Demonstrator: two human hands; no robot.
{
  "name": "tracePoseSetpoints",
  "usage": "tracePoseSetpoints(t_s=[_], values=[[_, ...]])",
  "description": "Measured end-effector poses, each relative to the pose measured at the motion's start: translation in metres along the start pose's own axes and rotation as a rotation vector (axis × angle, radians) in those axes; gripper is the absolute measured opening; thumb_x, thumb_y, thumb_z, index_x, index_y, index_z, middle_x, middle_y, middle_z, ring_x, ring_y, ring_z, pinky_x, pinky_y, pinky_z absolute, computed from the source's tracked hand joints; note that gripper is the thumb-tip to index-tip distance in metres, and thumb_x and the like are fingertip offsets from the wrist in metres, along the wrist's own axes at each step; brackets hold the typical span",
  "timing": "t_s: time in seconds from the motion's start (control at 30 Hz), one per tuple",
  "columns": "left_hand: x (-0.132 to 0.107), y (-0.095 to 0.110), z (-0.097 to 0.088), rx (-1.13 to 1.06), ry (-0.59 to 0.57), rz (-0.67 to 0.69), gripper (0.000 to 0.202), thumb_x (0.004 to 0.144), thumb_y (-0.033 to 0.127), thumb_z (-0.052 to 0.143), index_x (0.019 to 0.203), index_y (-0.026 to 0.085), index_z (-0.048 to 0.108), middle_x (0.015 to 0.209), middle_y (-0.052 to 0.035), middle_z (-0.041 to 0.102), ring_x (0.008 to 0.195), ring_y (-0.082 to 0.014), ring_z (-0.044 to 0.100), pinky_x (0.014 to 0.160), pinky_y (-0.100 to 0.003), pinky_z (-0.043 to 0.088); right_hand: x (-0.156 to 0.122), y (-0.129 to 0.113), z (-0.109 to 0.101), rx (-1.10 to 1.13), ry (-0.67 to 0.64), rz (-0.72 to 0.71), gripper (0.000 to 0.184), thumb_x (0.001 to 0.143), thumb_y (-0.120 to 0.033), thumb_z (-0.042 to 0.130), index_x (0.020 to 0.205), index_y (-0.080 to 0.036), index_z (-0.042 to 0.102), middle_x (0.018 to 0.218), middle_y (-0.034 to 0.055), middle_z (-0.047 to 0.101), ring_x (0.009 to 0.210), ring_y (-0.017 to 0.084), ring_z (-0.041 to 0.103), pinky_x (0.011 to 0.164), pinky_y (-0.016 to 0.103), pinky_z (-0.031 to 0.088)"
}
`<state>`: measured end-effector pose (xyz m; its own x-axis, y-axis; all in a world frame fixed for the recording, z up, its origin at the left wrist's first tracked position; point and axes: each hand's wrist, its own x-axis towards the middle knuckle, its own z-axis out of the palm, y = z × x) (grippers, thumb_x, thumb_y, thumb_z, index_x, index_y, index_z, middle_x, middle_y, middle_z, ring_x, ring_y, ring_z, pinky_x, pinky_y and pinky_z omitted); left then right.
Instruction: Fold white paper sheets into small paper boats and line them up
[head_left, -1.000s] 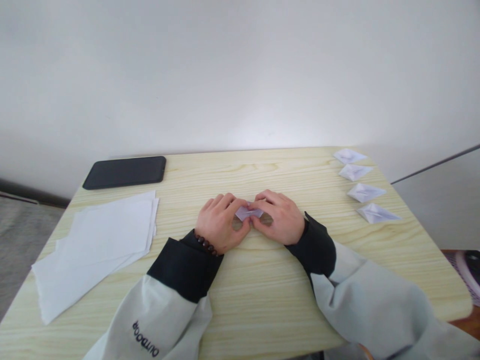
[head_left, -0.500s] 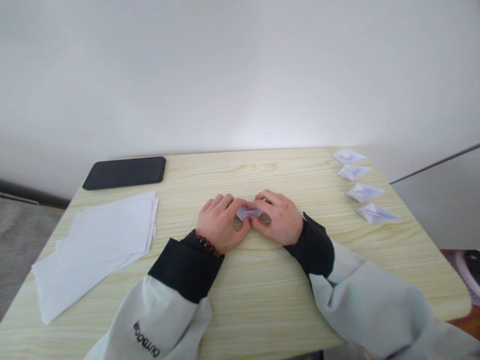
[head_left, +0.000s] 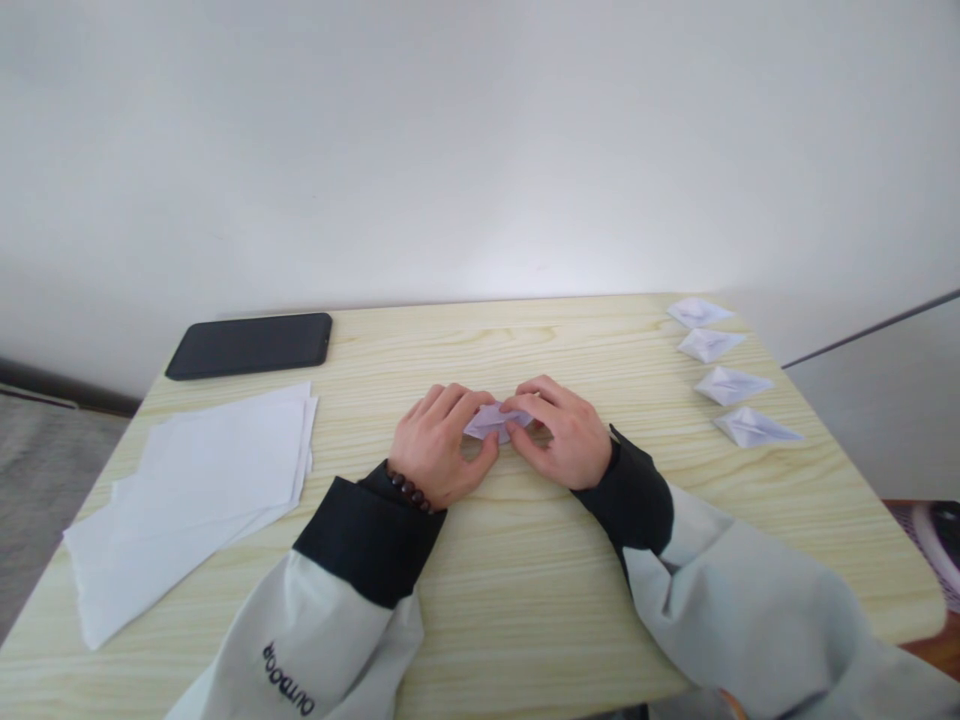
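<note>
Between my two hands, near the middle of the table, is a small folded paper boat (head_left: pixel 486 422), white and pointed at its ends. My left hand (head_left: pixel 436 440) pinches its left part between thumb and fingers. On the other side my right hand (head_left: pixel 564 432) grips the right part the same way, thumb below and index finger above. The fingertips cover some of the folds. Several finished-looking paper boats, the nearest one (head_left: pixel 754 427) included, stand in a column at the table's right side.
A stack of loose white paper sheets (head_left: pixel 217 470) lies on the left of the wooden table (head_left: pixel 510 600). Behind it a black phone (head_left: pixel 250 345) rests near the back edge. A white wall (head_left: pixel 480 150) rises directly behind the table.
My hands have moved slightly apart, and more of the paper boat shows between them, looking wider and more spread. The sheets, phone and other boats stay in place.
</note>
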<state>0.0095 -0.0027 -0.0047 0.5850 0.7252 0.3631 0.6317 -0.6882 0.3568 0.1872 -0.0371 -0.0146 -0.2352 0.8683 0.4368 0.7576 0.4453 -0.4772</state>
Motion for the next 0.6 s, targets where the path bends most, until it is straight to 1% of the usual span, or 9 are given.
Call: tracePoseSetpoints(t_s=[0.1,0.17,0.23,0.3,0.33,0.4,0.47,0.53,0.6], values=[[0.0,0.0,0.0,-0.015,0.002,0.009,0.022,0.079,0.027,0.052,0.098,0.019,0.06,0.091,-0.005,0.063,0.085,-0.0211,0.055,0.076,-0.035,0.047,0.0,0.0,0.0,0.02,0.009,0.006,0.015,0.08,-0.021,0.054,0.091,-0.017,0.064,0.092,0.006,0.059,0.068,0.013,0.058,0.065,0.027,0.049],[0.001,-0.002,-0.001,-0.034,-0.006,0.022,0.022,0.079,0.028,0.053,0.099,0.019,0.059,0.091,-0.005,0.063,0.085,-0.0209,0.055,0.076,-0.035,0.047,0.0,0.0,0.0,0.033,0.01,0.01,0.016,0.08,-0.021,0.054,0.092,-0.017,0.063,0.093,0.0063,0.059,0.071,0.014,0.058,0.066,0.028,0.049],[0.001,-0.006,-0.002,-0.075,-0.026,0.04,0.028,0.077,0.03,0.057,0.102,0.018,0.057,0.089,-0.0051,0.062,0.084,-0.0206,0.056,0.077,-0.035,0.047,0.001,0.001,-0.001,0.051,0.007,0.012,0.018,0.078,-0.02,0.056,0.094,-0.017,0.062,0.094,0.0066,0.06,0.076,0.015,0.059,0.069,0.029,0.049],[0.002,-0.013,-0.004,-0.144,-0.058,0.064,0.039,0.073,0.033,0.063,0.107,0.017,0.052,0.087,-0.0044,0.061,0.084,-0.0199,0.056,0.077,-0.034,0.047,0.0,0.005,-0.003,0.064,-0.008,0.002,0.022,0.077,-0.02,0.058,0.098,-0.017,0.059,0.093,0.0064,0.061,0.08,0.017,0.059,0.071,0.031,0.048],[0.001,-0.017,-0.005,-0.176,-0.066,0.078,0.041,0.072,0.034,0.065,0.106,0.017,0.051,0.087,-0.0041,0.061,0.084,-0.0192,0.057,0.077,-0.033,0.047,0.0,0.008,-0.004,0.07,-0.018,-0.006,0.024,0.076,-0.021,0.059,0.1,-0.017,0.057,0.093,0.0062,0.062,0.08,0.017,0.059,0.072,0.031,0.048],[0.001,-0.024,-0.007,-0.22,-0.091,0.096,0.036,0.072,0.036,0.067,0.1,0.018,0.052,0.086,-0.0027,0.061,0.081,-0.0173,0.057,0.073,-0.03,0.048,0.0,0.016,-0.007,0.096,-0.038,-0.019,0.028,0.076,-0.025,0.062,0.103,-0.017,0.055,0.091,0.006,0.062,0.076,0.016,0.058,0.072,0.031,0.048],[0.001,-0.029,-0.008,-0.233,-0.088,0.078,0.026,0.076,0.034,0.064,0.094,0.019,0.053,0.083,-0.0012,0.061,0.077,-0.0149,0.057,0.069,-0.027,0.047,-0.001,0.026,-0.012,0.157,-0.07,-0.051,0.029,0.078,-0.029,0.062,0.103,-0.017,0.055,0.091,0.0059,0.062,0.07,0.014,0.057,0.068,0.029,0.049],[0.001,-0.031,-0.009,-0.235,-0.071,0.046,0.02,0.078,0.034,0.063,0.089,0.019,0.056,0.08,-0.0001,0.062,0.07,-0.0129,0.056,0.063,-0.025,0.046,0.0,0.034,-0.016,0.219,-0.077,-0.061,0.028,0.078,-0.034,0.064,0.099,-0.017,0.058,0.09,0.0058,0.063,0.07,0.013,0.059,0.068,0.027,0.05],[0.001,-0.032,-0.011,-0.244,-0.05,0.01,0.019,0.078,0.036,0.062,0.085,0.019,0.059,0.078,0.0006,0.063,0.064,-0.0112,0.055,0.059,-0.023,0.045,0.001,0.04,-0.02,0.254,-0.087,-0.065,0.02,0.08,-0.035,0.063,0.092,-0.018,0.062,0.083,0.0043,0.065,0.068,0.012,0.061,0.065,0.025,0.05]])
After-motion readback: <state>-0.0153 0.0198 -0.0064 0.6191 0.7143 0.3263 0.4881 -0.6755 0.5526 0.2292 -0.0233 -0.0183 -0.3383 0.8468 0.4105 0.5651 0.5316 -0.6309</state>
